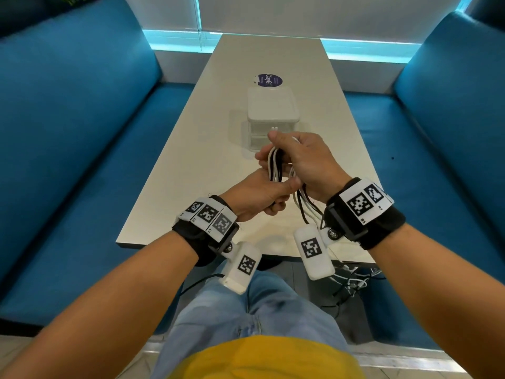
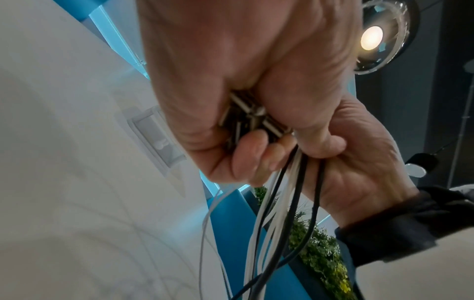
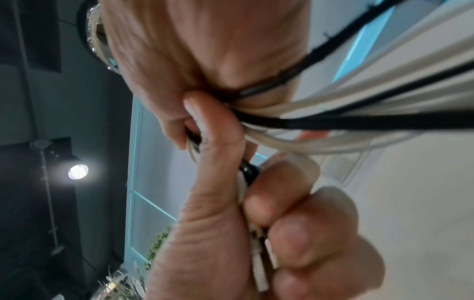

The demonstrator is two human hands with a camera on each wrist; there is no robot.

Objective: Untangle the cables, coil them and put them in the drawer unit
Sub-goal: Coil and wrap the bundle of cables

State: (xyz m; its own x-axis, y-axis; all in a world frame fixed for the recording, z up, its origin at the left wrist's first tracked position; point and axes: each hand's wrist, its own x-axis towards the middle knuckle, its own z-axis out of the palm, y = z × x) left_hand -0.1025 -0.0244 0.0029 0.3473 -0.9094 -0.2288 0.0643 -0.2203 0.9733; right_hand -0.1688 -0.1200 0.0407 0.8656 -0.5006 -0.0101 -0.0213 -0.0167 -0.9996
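Left hand [image 1: 255, 196] has its fingers [image 2: 250, 154] clamped on the low end of the black and white cables [image 1: 274, 166]. The bundle's long axis runs 6 to 12, held above the surface [image 1: 196, 149]. Right hand [image 1: 308, 162] grips the top end, fingers [image 3: 295, 203] curled round it. The drawer unit [image 1: 272, 113] sits just past at 12.

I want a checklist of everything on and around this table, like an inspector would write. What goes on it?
Surface: pale table, long, set between two seats.
Job's things: white drawer unit stands mid-table, drawers shut as far as can be seen.
Clutter: round purple sticker beyond the unit.
Grippers: left hand and right hand both grip the bundle above the table.
Cables: black and white cables bunched together, ends hanging below the hands; more wires lie on the floor under the table.
Surroundings: blue sofas on both sides, window behind, ceiling lamp, green plant.
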